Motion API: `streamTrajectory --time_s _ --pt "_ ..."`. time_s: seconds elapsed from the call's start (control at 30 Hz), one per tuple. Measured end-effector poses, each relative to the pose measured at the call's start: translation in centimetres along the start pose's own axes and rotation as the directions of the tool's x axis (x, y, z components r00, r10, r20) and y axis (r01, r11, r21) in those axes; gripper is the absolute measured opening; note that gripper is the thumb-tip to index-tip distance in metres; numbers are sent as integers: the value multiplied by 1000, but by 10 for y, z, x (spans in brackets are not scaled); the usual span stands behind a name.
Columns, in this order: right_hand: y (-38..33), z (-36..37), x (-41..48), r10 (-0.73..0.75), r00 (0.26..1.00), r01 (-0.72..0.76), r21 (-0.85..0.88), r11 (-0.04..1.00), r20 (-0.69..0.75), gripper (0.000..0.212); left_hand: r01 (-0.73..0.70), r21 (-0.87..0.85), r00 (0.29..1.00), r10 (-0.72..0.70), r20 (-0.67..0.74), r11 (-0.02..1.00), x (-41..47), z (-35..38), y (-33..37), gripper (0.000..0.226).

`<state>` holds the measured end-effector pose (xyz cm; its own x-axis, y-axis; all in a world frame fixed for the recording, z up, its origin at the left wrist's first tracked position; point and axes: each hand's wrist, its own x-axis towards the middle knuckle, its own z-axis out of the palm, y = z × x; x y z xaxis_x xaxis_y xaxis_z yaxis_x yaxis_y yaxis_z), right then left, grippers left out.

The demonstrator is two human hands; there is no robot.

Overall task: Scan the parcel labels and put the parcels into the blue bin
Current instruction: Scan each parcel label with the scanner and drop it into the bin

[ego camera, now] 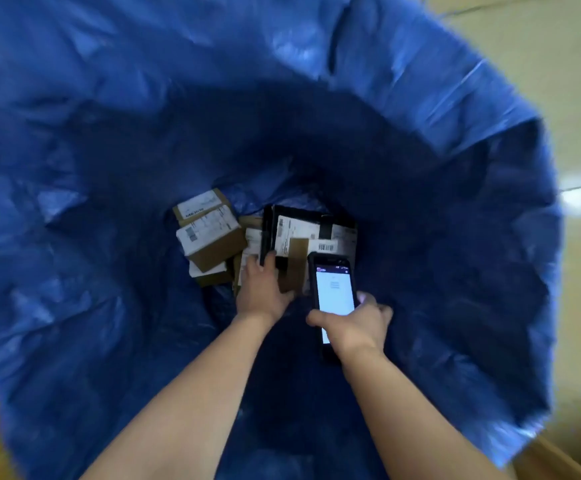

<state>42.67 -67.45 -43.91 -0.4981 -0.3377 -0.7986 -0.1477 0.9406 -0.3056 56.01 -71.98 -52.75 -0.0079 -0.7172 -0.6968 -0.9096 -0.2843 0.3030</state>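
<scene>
Head view, looking straight down into the blue bin (109, 133), whose crinkled blue walls fill most of the frame. Both forearms reach in from the near side.

At the bottom, in the middle, lies a black parcel (303, 230), flat, with white barcode labels (327, 245) facing up. The left hand (263, 289) grips its near-left edge, fingers curled over the edge and thumb out to the right.

The right hand (355, 327) is closed round a phone (334, 289), screen lit and facing up, held just over the near-right corner of the black parcel.

Left of the black parcel, touching it, is a pile of cardboard boxes (209, 237) with white labels.

Pale floor (542, 46) shows far right, outside the bin. The picture is slightly blurred.
</scene>
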Motion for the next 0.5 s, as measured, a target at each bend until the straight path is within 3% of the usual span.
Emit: streamTrajectory --time_s 0.13,0.37,0.5 --pt "-13 -36 -61 -48 998 45 71 996 31 89 -8 28 1000 9 -18 1000 -55 -51 7 69" --pt "-22 -134 -190 -220 973 203 191 960 71 84 -185 26 976 186 -115 982 -177 -141 53 42" --pt "-15 -210 -238 -287 957 284 293 913 -35 72 -313 7 937 310 -161 950 -235 -173 107 40"
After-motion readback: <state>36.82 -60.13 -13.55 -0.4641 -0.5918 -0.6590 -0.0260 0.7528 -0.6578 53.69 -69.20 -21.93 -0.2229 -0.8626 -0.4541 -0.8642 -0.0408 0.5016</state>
